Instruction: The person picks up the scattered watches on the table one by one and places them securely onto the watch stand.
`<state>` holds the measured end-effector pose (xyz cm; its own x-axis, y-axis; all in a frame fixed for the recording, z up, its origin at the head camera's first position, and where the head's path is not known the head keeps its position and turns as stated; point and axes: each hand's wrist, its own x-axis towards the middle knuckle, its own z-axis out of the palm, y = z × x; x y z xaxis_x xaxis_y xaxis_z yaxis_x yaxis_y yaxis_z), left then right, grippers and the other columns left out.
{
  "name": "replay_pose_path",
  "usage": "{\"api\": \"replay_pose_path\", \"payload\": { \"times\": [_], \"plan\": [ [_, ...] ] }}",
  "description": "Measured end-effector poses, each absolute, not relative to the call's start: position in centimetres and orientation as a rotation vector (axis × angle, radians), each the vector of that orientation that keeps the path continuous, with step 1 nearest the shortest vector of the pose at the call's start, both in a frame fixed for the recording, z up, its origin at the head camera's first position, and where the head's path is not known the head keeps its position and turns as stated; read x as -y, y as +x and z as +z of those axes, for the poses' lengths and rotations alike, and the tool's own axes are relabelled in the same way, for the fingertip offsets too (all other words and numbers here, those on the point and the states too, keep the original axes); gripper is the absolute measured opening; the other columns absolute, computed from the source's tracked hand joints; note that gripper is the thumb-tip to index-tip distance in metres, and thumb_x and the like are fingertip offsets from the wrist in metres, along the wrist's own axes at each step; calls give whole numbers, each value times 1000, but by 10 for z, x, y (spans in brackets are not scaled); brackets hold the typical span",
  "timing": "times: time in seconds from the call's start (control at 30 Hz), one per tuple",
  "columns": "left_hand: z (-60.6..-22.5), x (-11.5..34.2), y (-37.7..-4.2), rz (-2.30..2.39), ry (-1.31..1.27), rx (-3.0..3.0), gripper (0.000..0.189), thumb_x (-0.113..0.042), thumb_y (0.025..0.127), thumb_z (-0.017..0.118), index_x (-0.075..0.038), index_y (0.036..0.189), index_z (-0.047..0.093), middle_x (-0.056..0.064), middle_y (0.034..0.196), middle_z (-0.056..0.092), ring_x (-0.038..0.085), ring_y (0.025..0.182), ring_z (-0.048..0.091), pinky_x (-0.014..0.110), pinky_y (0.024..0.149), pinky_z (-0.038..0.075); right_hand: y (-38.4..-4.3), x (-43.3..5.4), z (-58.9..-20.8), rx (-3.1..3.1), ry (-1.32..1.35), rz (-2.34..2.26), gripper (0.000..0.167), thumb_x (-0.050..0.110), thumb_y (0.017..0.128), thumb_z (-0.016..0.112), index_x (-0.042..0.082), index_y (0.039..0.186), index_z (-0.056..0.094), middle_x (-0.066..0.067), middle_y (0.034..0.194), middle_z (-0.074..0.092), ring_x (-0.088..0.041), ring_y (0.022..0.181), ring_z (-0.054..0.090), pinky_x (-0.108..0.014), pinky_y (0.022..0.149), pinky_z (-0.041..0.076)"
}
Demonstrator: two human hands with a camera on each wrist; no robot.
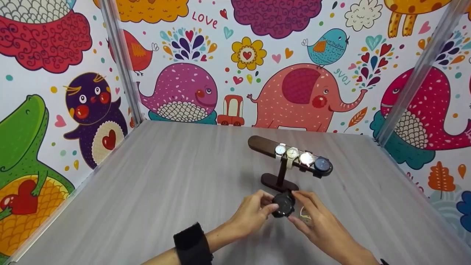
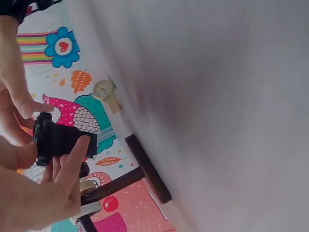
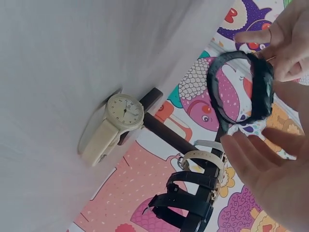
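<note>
In the head view, a black wristwatch [image 1: 283, 205] is held up in front of the stand, its dial toward the camera. My left hand [image 1: 250, 213] pinches it at the side with thumb and fingers. The right hand [image 1: 320, 219] is at the watch's other side, fingers extended and fingertips right at its edge. The right wrist view shows the strap [image 3: 216, 87] as a closed loop. Below the right hand, a cream wristwatch [image 3: 124, 111] rests on the table; in the head view the hand partly covers it.
Just beyond the hands rises a dark wooden watch stand [image 1: 261, 143] with an oval base [image 1: 270, 180]. Several watches [image 1: 293, 153] sit along the right part of its bar. Cartoon-printed panels [image 1: 228, 73] edge the grey table [image 1: 165, 176].
</note>
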<state>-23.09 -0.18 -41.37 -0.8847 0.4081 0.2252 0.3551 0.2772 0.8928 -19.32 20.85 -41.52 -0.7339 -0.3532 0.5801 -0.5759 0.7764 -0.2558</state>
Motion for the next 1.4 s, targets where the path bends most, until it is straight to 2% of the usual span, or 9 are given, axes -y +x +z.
{"api": "replay_pose_path", "payload": {
  "times": [0.13,0.27,0.47,0.57,0.73,0.83,0.93,1.1,1.4],
  "plan": [
    [-409,0,-228,1924,639,-2330,23,-9,97,65,6,112,58,17,101,68,22,85,69,25,71,60,-191,-201,-412,2512,592,661,79,22,75,88,11,144,50,-3,131,54,-13,101,65,-33,79,61],
    [-404,-4,-223,2034,589,-2197,26,-8,97,64,8,115,54,21,105,67,27,94,70,30,77,62,-191,-195,-411,2513,522,661,92,21,67,94,10,145,48,-5,129,54,-10,95,62,-31,78,61],
    [-400,-4,-219,2018,593,-2113,27,-8,98,62,7,118,52,22,109,68,26,100,68,32,80,62,-194,-194,-409,2396,547,704,80,9,65,93,5,135,55,-7,119,57,-13,87,66,-21,70,59],
    [-399,-1,-219,1914,685,-2211,29,-13,97,64,2,120,53,18,111,68,24,102,67,29,83,60,-195,-197,-407,2338,579,690,76,5,62,94,4,130,59,-5,116,59,-13,85,67,-19,69,59],
    [-395,6,-222,1397,1110,-2738,68,-19,86,78,-6,143,44,13,136,54,24,122,58,31,100,52,-198,-202,-405,2256,636,679,75,5,60,95,2,127,62,-5,115,61,-8,82,67,-11,70,55],
    [-393,6,-225,1030,1372,-3014,90,-19,77,86,-7,152,36,13,150,43,25,134,50,39,110,47,-199,-203,-406,2223,662,658,74,7,59,95,1,125,63,-6,114,63,-8,84,67,-6,73,52],
    [-390,4,-230,794,1545,-3127,86,-22,77,86,-8,149,44,11,153,44,25,136,48,42,111,45,-199,-202,-407,2218,676,632,74,9,59,96,1,125,64,-7,114,63,-12,90,68,-5,77,51],
    [-388,1,-234,685,1660,-3150,66,-28,82,81,-8,140,56,5,143,58,19,131,54,40,111,45,-199,-200,-407,2221,672,606,75,11,58,96,1,126,64,-6,113,64,-16,94,68,-5,82,50],
    [-391,7,-251,808,1592,-3132,64,-25,78,83,-4,134,59,6,134,63,19,126,58,38,110,47,-209,-206,-398,2329,643,535,75,18,64,95,7,130,62,-7,117,64,-17,99,68,-32,76,61]
  ]
}}
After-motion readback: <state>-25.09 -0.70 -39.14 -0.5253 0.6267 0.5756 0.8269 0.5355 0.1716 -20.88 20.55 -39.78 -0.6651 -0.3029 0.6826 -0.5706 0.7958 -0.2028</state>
